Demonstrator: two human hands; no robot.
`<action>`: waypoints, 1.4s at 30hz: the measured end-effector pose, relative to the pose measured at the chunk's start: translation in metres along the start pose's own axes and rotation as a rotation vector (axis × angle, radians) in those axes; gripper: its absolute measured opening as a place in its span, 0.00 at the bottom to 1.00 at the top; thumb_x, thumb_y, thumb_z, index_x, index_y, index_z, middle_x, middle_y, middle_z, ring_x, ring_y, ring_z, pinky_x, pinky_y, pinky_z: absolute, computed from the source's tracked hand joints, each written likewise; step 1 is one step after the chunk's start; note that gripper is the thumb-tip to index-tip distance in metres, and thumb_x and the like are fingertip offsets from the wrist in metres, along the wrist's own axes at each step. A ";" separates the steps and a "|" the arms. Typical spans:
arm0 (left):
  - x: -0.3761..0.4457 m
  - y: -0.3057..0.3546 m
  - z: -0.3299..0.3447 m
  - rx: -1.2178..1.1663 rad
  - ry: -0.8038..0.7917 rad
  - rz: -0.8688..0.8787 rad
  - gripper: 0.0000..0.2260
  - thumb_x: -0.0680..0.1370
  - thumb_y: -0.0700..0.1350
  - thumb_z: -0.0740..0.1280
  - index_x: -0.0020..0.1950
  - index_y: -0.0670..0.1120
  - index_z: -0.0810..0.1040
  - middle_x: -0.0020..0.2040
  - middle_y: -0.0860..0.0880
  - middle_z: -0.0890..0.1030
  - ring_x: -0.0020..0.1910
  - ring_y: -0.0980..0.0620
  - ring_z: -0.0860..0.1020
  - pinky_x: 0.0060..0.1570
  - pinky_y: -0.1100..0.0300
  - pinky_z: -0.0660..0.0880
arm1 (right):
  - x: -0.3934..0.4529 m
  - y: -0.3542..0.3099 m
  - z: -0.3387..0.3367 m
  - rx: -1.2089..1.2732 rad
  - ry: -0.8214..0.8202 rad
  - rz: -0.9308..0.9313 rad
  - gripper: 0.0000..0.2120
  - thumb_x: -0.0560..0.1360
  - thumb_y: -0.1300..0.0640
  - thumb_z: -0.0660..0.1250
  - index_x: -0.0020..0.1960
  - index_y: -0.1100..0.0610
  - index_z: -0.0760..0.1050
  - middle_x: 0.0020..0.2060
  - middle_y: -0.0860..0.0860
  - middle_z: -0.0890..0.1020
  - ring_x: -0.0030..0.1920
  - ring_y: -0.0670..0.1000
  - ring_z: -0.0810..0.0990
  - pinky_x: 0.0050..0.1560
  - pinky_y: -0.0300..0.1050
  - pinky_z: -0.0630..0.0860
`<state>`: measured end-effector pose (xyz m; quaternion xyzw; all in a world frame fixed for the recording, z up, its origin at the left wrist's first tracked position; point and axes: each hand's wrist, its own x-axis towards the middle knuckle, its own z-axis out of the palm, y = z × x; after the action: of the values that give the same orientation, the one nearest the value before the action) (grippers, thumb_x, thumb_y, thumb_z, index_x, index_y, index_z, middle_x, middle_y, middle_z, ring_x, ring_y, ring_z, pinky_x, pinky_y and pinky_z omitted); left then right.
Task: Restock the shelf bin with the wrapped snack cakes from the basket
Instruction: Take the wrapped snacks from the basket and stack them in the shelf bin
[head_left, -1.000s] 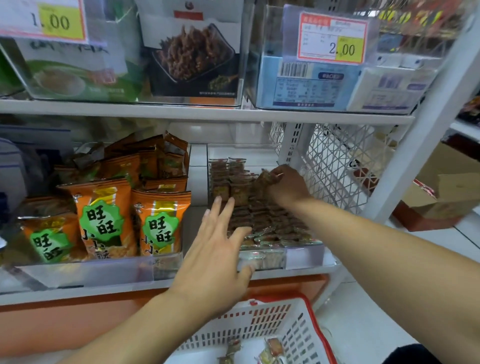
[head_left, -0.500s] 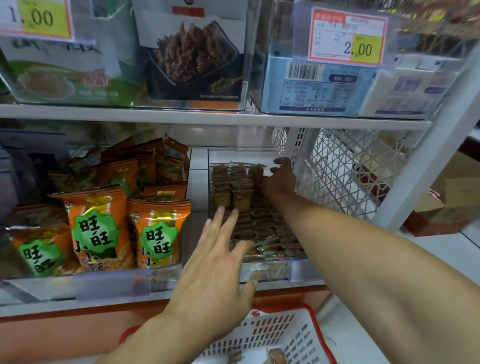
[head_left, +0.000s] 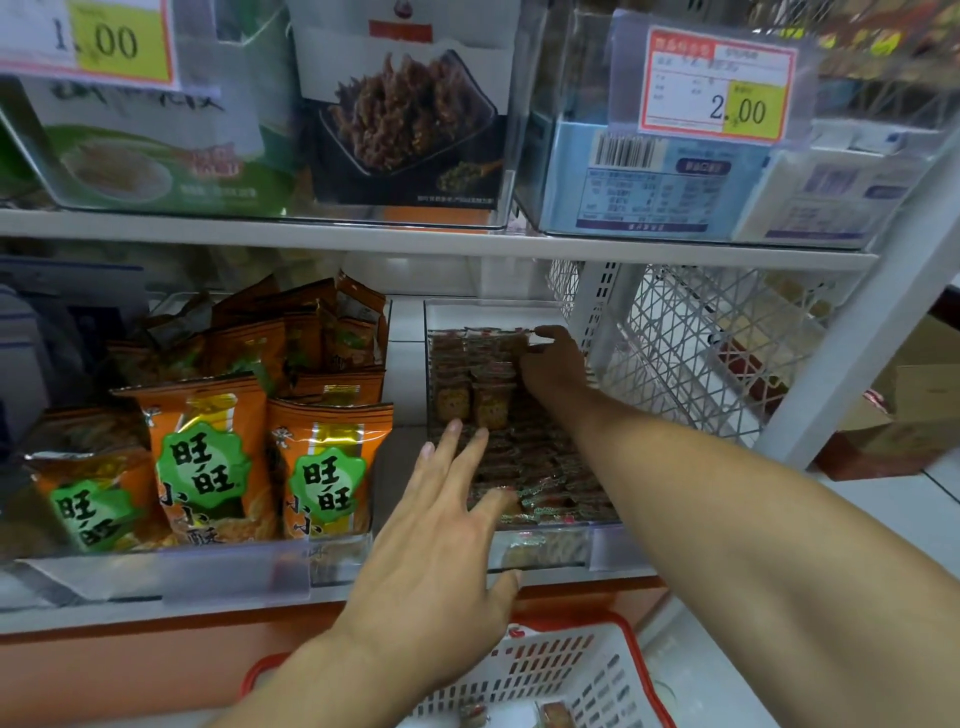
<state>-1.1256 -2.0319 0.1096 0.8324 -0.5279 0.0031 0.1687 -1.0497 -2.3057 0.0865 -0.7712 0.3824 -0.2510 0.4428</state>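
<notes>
Shelf bin (head_left: 613, 545): clear plastic tray on the middle shelf (head_left: 415, 241), its long axis running from the front lip back toward the rear wall.
Snack cakes (head_left: 524, 467): small wrapped squares filling the bin in rows that follow that front-to-back axis; those near the front lie flat and overlap, two about midway (head_left: 470, 402) stand on edge facing forward.
Right hand (head_left: 553, 364): reaches deep to the back right of the bin, fingers (head_left: 550, 332) curled on the rear row of wrappers; whether it pinches one I cannot tell.
Left hand (head_left: 441, 561): palm down at the bin's front left corner, fingers (head_left: 457, 441) straight and spread wide, tips over the front cakes, holding nothing.
Basket (head_left: 597, 670): white lattice with red rim, below the shelf, a few wrapped cakes (head_left: 556, 714) at its bottom.
Neighbouring bin: orange snack bags (head_left: 208, 457) standing upright, left of the cakes.
Price tag (head_left: 719, 85): reads 2.00, above.
</notes>
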 end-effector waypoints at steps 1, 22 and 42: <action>0.000 -0.001 0.000 0.001 -0.001 0.004 0.30 0.78 0.64 0.63 0.79 0.57 0.64 0.83 0.55 0.35 0.74 0.56 0.20 0.69 0.59 0.23 | -0.001 0.002 0.000 -0.025 -0.001 -0.059 0.22 0.80 0.54 0.66 0.72 0.52 0.66 0.55 0.52 0.82 0.52 0.52 0.81 0.56 0.49 0.79; -0.001 -0.006 -0.001 -0.012 -0.035 0.020 0.31 0.77 0.63 0.65 0.79 0.56 0.64 0.84 0.55 0.39 0.76 0.59 0.24 0.67 0.62 0.22 | -0.008 -0.010 -0.006 -0.207 0.100 -0.203 0.19 0.76 0.67 0.67 0.66 0.57 0.79 0.62 0.59 0.80 0.62 0.56 0.78 0.66 0.42 0.72; -0.125 -0.022 0.125 0.002 -0.998 -0.152 0.29 0.82 0.57 0.67 0.80 0.49 0.64 0.77 0.46 0.69 0.74 0.43 0.69 0.71 0.51 0.69 | -0.313 0.174 -0.009 -0.493 -0.504 -0.117 0.09 0.78 0.62 0.64 0.54 0.52 0.79 0.56 0.50 0.81 0.50 0.49 0.78 0.54 0.47 0.77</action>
<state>-1.1832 -1.9493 -0.0372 0.7688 -0.4820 -0.4068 -0.1053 -1.3024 -2.1104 -0.0762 -0.9131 0.2655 0.0221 0.3088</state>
